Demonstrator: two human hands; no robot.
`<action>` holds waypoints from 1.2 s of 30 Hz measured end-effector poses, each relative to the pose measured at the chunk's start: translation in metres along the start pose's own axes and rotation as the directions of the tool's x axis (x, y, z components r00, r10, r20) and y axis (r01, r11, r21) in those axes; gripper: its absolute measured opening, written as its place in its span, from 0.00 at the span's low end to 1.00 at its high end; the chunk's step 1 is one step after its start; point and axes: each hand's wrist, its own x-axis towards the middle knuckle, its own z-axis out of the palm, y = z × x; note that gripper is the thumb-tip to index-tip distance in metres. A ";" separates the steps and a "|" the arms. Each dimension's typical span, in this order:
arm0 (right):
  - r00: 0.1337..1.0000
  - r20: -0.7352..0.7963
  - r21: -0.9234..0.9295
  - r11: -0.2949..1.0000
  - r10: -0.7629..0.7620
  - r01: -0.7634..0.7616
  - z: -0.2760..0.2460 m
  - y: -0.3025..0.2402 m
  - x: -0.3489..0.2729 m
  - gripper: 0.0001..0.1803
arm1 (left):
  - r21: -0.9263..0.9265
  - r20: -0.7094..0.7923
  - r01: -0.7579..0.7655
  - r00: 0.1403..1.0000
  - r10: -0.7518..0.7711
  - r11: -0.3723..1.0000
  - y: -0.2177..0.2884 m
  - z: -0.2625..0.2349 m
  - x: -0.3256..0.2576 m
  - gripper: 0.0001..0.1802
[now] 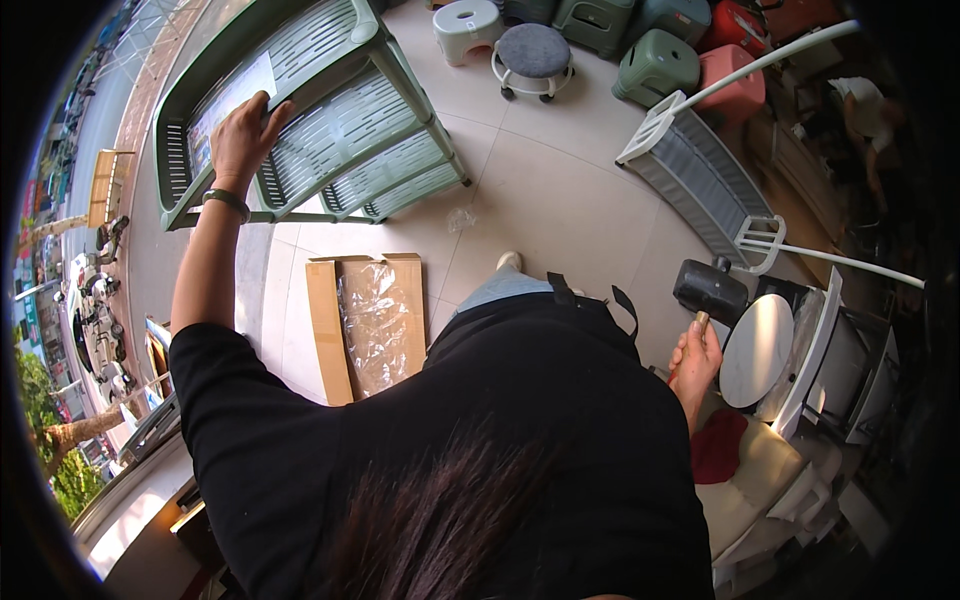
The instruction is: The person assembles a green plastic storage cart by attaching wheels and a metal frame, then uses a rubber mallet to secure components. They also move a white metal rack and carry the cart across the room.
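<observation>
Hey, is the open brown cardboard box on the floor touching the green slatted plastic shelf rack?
Apart. The head view shows a strip of pale tiled floor between the brown cardboard box and the green plastic rack.

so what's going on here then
The person's left hand is at the top tier of a green slatted rack. The right hand, fingers closed, holds what looks like a black-headed mallet, low and apart from the rack. An opened cardboard box lies on the tiled floor, clear plastic inside it.
</observation>
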 end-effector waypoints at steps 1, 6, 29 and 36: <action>1.000 0.005 -0.002 1.000 0.000 0.000 0.001 0.000 0.001 0.09 | -0.003 0.007 0.005 1.000 -0.005 1.000 0.000 -0.001 -0.002 0.28; 1.000 0.022 -0.018 1.000 0.006 -0.005 0.002 0.001 0.005 0.10 | -0.007 0.007 0.010 1.000 -0.010 1.000 0.002 -0.002 -0.005 0.28; 0.998 0.062 -0.060 0.998 0.012 -0.008 0.001 0.003 0.002 0.10 | -0.003 -0.017 0.004 1.000 -0.004 1.000 -0.003 0.006 0.006 0.28; 1.000 0.009 -0.026 0.999 0.022 -0.022 0.001 0.005 -0.004 0.10 | 0.040 -0.021 0.023 1.000 -0.023 0.999 -0.006 0.009 0.004 0.29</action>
